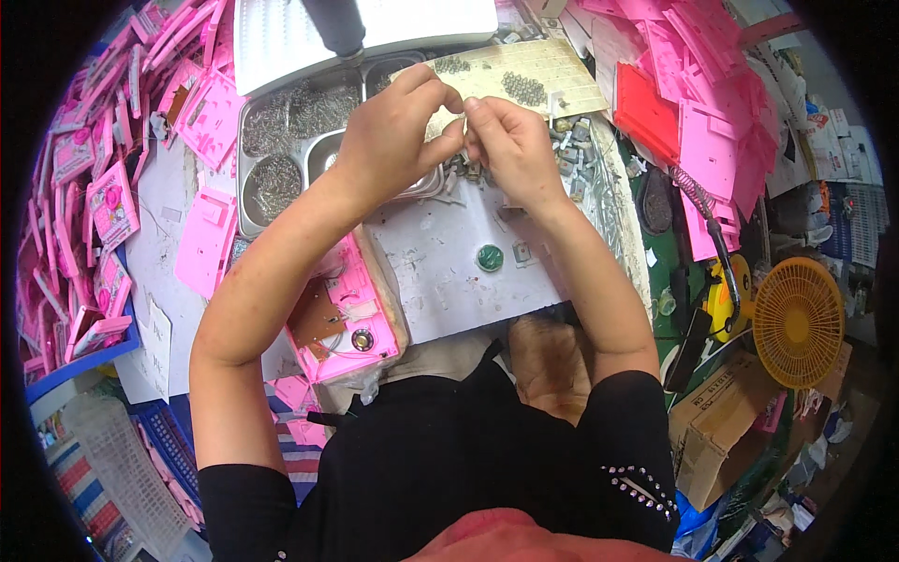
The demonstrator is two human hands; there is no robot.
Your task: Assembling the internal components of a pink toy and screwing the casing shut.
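While both hands work close together above the white work board (449, 272), the bench around them is stacked with pink plastic shells (712, 112) to the far side of the right fingers and more of them (84, 187) well outside the left fingers. Directly beyond the fingertips lies a beige perforated card (534, 80) carrying clusters of small metal parts, and beside the left knuckles stands a steel divided tray (281, 159) filled with screws. Below the left wrist rests an open pink casing (342, 314) with a brown circuit board and a round speaker exposed. Nearer the right wrist a green round button (490, 258) lies on the board. The left hand (393, 131) and right hand (510, 140) meet fingertip to fingertip, both pinched nearly closed on a very small part; the part itself is too small to identify. The step in hand appears to be picking or separating one small component between the fingertips. The next move likely calls for a steady pinch and a controlled transfer down toward the open casing, without dropping the part among the loose pieces under the fingers.
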